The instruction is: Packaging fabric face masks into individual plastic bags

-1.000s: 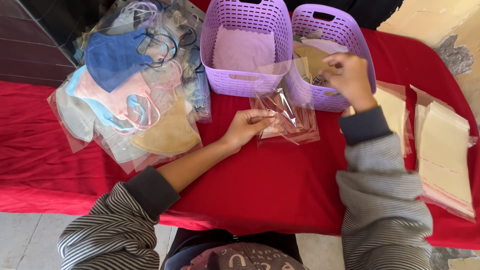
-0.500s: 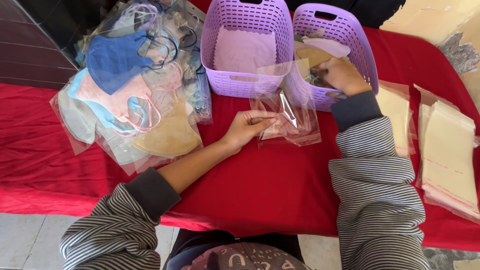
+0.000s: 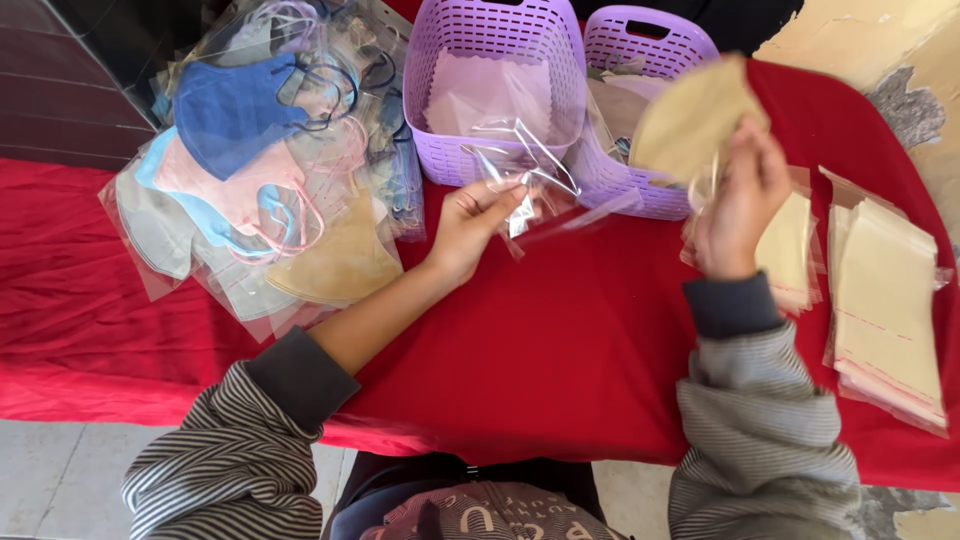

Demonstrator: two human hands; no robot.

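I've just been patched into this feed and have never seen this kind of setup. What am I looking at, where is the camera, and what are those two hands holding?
There is no machine here: a person works with two bare hands, and the single camera sits on that person's head, looking down over striped sleeves at a table with a red cloth. The left hand pinches a clear plastic bag and holds it up off the cloth. The right hand holds up a tan face mask. Behind the hands stand two purple baskets, side by side. On the left lies a pile of bagged masks in blue, pink, grey and tan. On the right lie stacks of flat packets with tan contents.
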